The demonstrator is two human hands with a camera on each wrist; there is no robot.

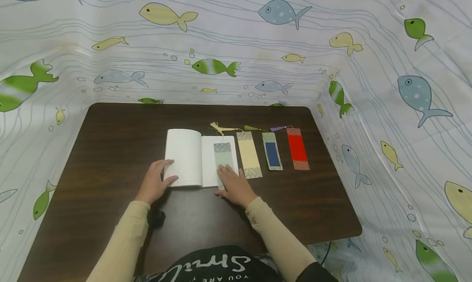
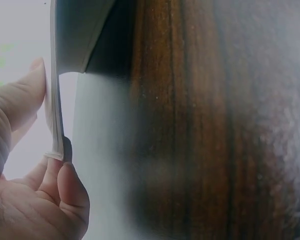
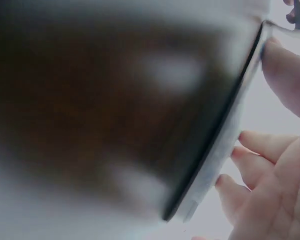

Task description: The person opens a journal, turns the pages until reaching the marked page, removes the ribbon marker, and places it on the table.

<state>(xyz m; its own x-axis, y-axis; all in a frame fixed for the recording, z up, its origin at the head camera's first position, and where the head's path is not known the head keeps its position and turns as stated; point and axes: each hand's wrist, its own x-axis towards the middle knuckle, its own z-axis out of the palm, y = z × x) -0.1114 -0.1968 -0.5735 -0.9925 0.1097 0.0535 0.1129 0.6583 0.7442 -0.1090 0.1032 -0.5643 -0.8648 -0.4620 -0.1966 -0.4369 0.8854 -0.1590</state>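
An open notebook (image 1: 184,159) with blank-looking pages lies on the dark wood table. My left hand (image 1: 155,181) holds its left edge, thumb (image 2: 27,97) on the page and the smaller fingers (image 2: 72,185) curled at the rim. A pale green bookmark (image 1: 223,155) with a patterned band and a yellow tassel lies along the right page. My right hand (image 1: 237,185) rests over the bookmark's lower part, its extended fingers touching the bookmark and page. In the right wrist view, the thumb (image 3: 285,75) and fingertips touch the notebook's surface near its edge.
Right of the notebook lie a cream bookmark (image 1: 248,155), a green-and-blue bookmark (image 1: 272,153) and a red bookmark (image 1: 298,148), each with a tassel at its top. A fish-print curtain (image 1: 221,36) surrounds the brown table (image 1: 110,151) at the back and sides.
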